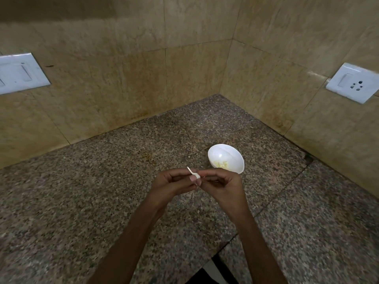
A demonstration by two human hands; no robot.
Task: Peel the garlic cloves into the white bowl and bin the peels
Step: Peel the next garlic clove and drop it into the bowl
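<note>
Your left hand (pixel 172 182) and your right hand (pixel 221 185) meet in the middle, held up over the counter (pixel 102 181). The fingers of both hands are curled in, and their tips pinch one small garlic clove (pixel 196 176) between them. Most of the clove is hidden by your fingertips. A thin white bit of peel (pixel 190 171) sticks up and to the left from the clove.

The white bowl (pixel 221 152) sits on the counter just past your right hand, a little to the right. It does not touch your hands. Some pale yellow peeled garlic (pixel 221 164) lies in the bottom of the bowl.

The counter is brown, speckled stone and runs back into a corner. A tan tiled wall (pixel 123 78) stands on both sides of that corner. A white switch plate (pixel 20 72) is on the wall far to the left. A white socket plate (pixel 352 83) is on the wall far to the right.
</note>
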